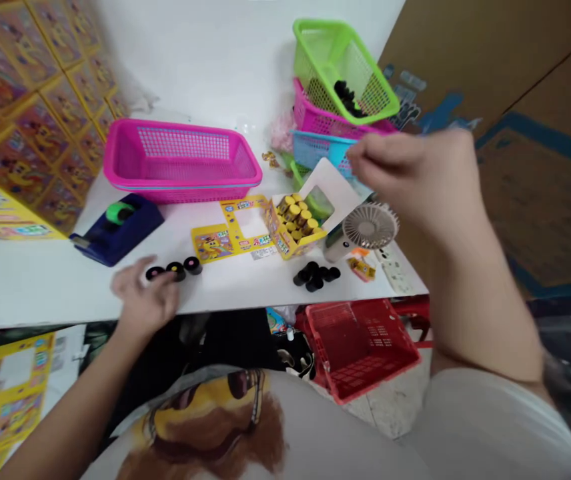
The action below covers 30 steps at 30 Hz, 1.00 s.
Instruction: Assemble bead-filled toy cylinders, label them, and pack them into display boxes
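A white worktable (pixel 245 292) stretches before you, with a wall of yellow printed boxes (pixel 35 107) rising at its left. Toward the back sits a long magenta basket (pixel 185 183); farther right, a tilted lime-green basket (pixel 315 70) holding black pieces tops a stack above a pink basket (pixel 310 115) and a blue basket (pixel 315 148). A red crate (pixel 365 327) is seen below the table's near edge.

Your right hand (pixel 405 160) is raised in front of the stack, blurred, its fingers curled inward; whether they pinch anything cannot be told. A navy tape dispenser (pixel 138 233) bearing a green roll stands in front of the magenta basket, near a flat yellow printed card (pixel 213 241). Your left hand (pixel 145 303) is low at the near side of the table, thumb and fingers parted around the left end of a row of black cylinders; blur hides whether they grip one.

Beside the card, a yellow carton (pixel 279 239), its white flap up, holds yellow-capped tubs (pixel 293 213). A small fan (pixel 370 227) stands at its right. Near the table's front edge lies a loose cluster of black pieces (pixel 314 276). Smallest are the three black cylinders (pixel 176 271) by your left fingers, their visible ends showing pink or yellow centres.
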Each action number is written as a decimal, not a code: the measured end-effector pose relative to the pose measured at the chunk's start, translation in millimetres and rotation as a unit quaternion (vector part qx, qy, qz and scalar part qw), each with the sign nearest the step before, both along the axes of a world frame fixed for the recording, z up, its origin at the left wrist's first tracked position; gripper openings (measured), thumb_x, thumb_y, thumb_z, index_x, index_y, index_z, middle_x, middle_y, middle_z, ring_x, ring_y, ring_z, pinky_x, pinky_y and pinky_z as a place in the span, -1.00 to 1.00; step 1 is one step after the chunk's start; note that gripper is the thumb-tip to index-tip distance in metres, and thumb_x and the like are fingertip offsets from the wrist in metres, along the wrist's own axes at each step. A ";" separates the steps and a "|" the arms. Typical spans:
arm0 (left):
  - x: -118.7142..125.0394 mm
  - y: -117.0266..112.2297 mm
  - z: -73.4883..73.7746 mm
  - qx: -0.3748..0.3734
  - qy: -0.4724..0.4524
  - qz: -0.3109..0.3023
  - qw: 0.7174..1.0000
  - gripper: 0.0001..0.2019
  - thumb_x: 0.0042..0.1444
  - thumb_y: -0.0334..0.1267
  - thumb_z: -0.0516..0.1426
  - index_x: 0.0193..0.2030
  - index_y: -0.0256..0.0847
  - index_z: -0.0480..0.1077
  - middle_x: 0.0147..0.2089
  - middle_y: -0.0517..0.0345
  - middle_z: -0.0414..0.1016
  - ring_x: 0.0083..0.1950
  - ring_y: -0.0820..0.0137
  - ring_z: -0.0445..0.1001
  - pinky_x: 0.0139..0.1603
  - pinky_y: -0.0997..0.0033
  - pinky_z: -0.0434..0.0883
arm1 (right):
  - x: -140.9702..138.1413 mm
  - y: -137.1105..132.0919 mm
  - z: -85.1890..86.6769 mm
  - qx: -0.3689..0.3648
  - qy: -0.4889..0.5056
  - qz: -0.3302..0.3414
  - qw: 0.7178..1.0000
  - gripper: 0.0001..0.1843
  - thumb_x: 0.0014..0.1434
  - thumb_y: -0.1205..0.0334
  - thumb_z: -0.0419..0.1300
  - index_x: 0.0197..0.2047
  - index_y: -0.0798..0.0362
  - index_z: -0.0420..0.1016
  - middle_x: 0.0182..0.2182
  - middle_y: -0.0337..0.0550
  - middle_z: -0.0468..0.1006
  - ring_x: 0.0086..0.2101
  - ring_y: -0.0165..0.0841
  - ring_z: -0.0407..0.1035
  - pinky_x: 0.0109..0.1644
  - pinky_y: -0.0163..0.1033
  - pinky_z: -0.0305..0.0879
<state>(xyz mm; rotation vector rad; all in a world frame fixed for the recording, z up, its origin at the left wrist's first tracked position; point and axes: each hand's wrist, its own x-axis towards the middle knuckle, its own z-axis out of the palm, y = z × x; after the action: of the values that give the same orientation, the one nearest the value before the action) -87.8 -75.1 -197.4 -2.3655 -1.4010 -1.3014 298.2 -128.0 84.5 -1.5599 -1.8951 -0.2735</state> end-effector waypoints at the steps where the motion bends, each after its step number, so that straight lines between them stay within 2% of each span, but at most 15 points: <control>1: 13.8 -9.9 2.6 -0.003 0.037 -0.083 0.996 -0.90 0.20 -0.19 0.18 -0.26 -0.14 0.47 0.07 -0.22 0.58 0.07 -0.01 0.54 0.16 -0.20 0.39 | -12.8 -26.6 -23.8 0.017 0.040 0.013 0.999 -0.83 0.32 0.10 0.34 -0.21 -0.08 0.77 -0.33 -0.23 0.71 -0.30 -0.34 0.55 -0.05 -0.11 0.54; 2: 32.2 -19.5 5.3 -0.017 0.054 -0.180 0.982 -0.95 0.22 -0.28 0.19 -0.22 -0.11 0.49 0.05 -0.14 0.61 0.04 0.07 0.56 0.15 -0.12 0.44 | -25.8 -48.9 -49.2 0.025 0.131 0.024 0.991 -0.88 0.29 0.14 0.38 -0.19 -0.08 0.78 -0.29 -0.22 0.73 -0.30 -0.37 0.56 -0.11 -0.17 0.54; 3: 54.8 -28.4 8.0 -0.040 0.055 -0.266 0.962 -0.88 0.26 -0.34 0.16 -0.12 -0.07 0.50 0.05 -0.07 0.62 0.08 0.11 0.57 0.17 -0.06 0.47 | -38.3 -66.5 -75.1 0.032 0.256 0.021 0.966 -0.90 0.24 0.16 0.43 -0.18 -0.09 0.79 -0.27 -0.23 0.74 -0.29 -0.39 0.56 -0.16 -0.23 0.55; 4: 80.3 -36.3 10.7 -0.084 0.043 -0.317 0.944 -0.81 0.31 -0.36 0.13 0.00 -0.07 0.48 0.10 -0.07 0.61 0.16 0.13 0.56 0.21 -0.04 0.48 | -49.9 -79.7 -99.9 0.017 0.371 0.041 0.928 -0.92 0.19 0.13 0.46 -0.24 -0.10 0.78 -0.34 -0.26 0.72 -0.35 -0.43 0.54 -0.24 -0.29 0.54; 6: 133.7 -47.5 15.8 -0.199 0.010 -0.350 0.915 -0.66 0.29 -0.29 0.21 0.19 -0.14 0.37 0.21 -0.18 0.55 0.26 0.09 0.53 0.26 -0.05 0.51 | -68.3 -95.6 -142.3 -0.037 0.566 0.033 0.823 -0.79 0.03 0.02 0.57 -0.32 -0.09 0.77 -0.36 -0.27 0.73 -0.42 -0.45 0.54 -0.28 -0.32 0.58; 7: 157.9 -50.7 17.9 -0.258 -0.003 -0.339 0.905 -0.54 0.23 -0.27 0.28 0.24 -0.20 0.32 0.25 -0.25 0.53 0.29 0.03 0.52 0.27 -0.08 0.51 | -74.8 -100.6 -158.2 -0.063 0.630 0.027 0.774 -0.73 -0.05 -0.02 0.60 -0.34 -0.09 0.76 -0.36 -0.27 0.73 -0.44 -0.45 0.56 -0.28 -0.32 0.61; 9: 194.4 -52.8 21.5 -0.320 0.003 -0.336 0.886 -0.42 0.17 -0.28 0.33 0.29 -0.28 0.27 0.27 -0.33 0.51 0.31 -0.04 0.51 0.27 -0.11 0.51 | -82.8 -108.9 -178.2 -0.104 0.703 0.014 0.703 -0.64 -0.17 -0.05 0.65 -0.34 -0.08 0.76 -0.34 -0.25 0.75 -0.43 -0.44 0.59 -0.25 -0.32 0.66; 10: 205.7 -52.5 22.9 -0.333 0.006 -0.338 0.880 -0.39 0.17 -0.28 0.33 0.31 -0.28 0.25 0.26 -0.32 0.52 0.29 -0.05 0.52 0.27 -0.11 0.50 | -84.5 -112.8 -183.0 -0.120 0.719 0.016 0.684 -0.63 -0.18 -0.04 0.66 -0.34 -0.08 0.76 -0.34 -0.25 0.75 -0.42 -0.44 0.60 -0.23 -0.33 0.66; 12: 215.9 -51.0 25.5 -0.339 0.008 -0.344 0.876 -0.41 0.23 -0.29 0.28 0.35 -0.25 0.21 0.21 -0.24 0.57 0.23 -0.01 0.57 0.25 -0.09 0.51 | -84.2 -120.0 -185.9 -0.140 0.732 0.029 0.667 -0.64 -0.17 -0.02 0.67 -0.34 -0.08 0.76 -0.34 -0.26 0.75 -0.41 -0.46 0.62 -0.21 -0.37 0.66; 15: 215.4 -50.5 29.3 -0.331 0.012 -0.337 0.882 -0.43 0.28 -0.29 0.23 0.37 -0.24 0.17 0.16 -0.17 0.62 0.17 0.05 0.61 0.21 -0.06 0.54 | -78.7 -124.5 -184.8 -0.153 0.727 0.046 0.667 -0.67 -0.12 0.00 0.66 -0.31 -0.08 0.76 -0.32 -0.28 0.75 -0.38 -0.46 0.63 -0.19 -0.38 0.66; 17: 215.6 -52.0 31.6 -0.309 0.025 -0.340 0.888 -0.46 0.32 -0.25 0.19 0.37 -0.28 0.17 0.21 -0.17 0.61 0.20 0.11 0.61 0.22 0.02 0.54 | -75.8 -121.9 -185.9 -0.160 0.719 0.054 0.674 -0.67 -0.08 -0.02 0.64 -0.28 -0.09 0.76 -0.31 -0.28 0.75 -0.36 -0.46 0.63 -0.17 -0.36 0.67; 22: 222.7 -55.1 36.9 -0.278 0.038 -0.339 0.898 -0.50 0.43 -0.12 -0.15 0.37 -0.33 0.21 0.19 0.05 0.62 0.20 0.30 0.62 0.20 0.30 0.51 | -80.9 -106.0 -194.5 -0.190 0.710 0.075 0.674 -0.66 -0.05 -0.08 0.62 -0.27 -0.08 0.76 -0.33 -0.26 0.74 -0.34 -0.44 0.62 -0.15 -0.34 0.66; 24: 213.3 -53.2 39.5 -0.294 0.029 -0.352 0.888 -0.51 0.40 -0.15 -0.05 0.38 -0.32 0.22 0.10 0.11 0.67 0.11 0.31 0.66 0.12 0.37 0.56 | -83.7 -99.0 -199.8 -0.187 0.699 0.072 0.687 -0.67 -0.05 -0.07 0.61 -0.28 -0.09 0.77 -0.33 -0.27 0.74 -0.34 -0.43 0.61 -0.15 -0.32 0.66; 27: 172.2 -47.9 42.8 -0.337 0.017 -0.333 0.880 -0.36 0.25 -0.30 0.23 0.44 -0.26 0.16 0.02 0.02 0.72 0.03 0.24 0.71 0.04 0.28 0.64 | -82.6 -83.4 -213.1 -0.147 0.646 0.040 0.748 -0.77 0.04 0.02 0.56 -0.24 -0.12 0.78 -0.26 -0.29 0.76 -0.29 -0.41 0.63 -0.07 -0.27 0.65; 30: 114.6 -42.4 41.6 -0.359 0.006 -0.235 0.903 -0.31 0.19 -0.30 0.32 0.42 -0.14 0.18 0.06 -0.02 0.70 0.00 0.21 0.72 0.03 0.22 0.64 | -77.6 -56.1 -233.4 -0.117 0.533 -0.024 0.838 -0.82 0.13 0.10 0.47 -0.18 -0.11 0.78 -0.23 -0.27 0.77 -0.26 -0.32 0.65 -0.01 -0.15 0.65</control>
<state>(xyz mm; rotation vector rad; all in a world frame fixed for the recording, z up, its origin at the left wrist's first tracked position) 26.9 -117.4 -155.8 -3.3585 -1.5627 -0.9236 220.6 -184.0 -148.9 -1.4238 -0.9986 0.7151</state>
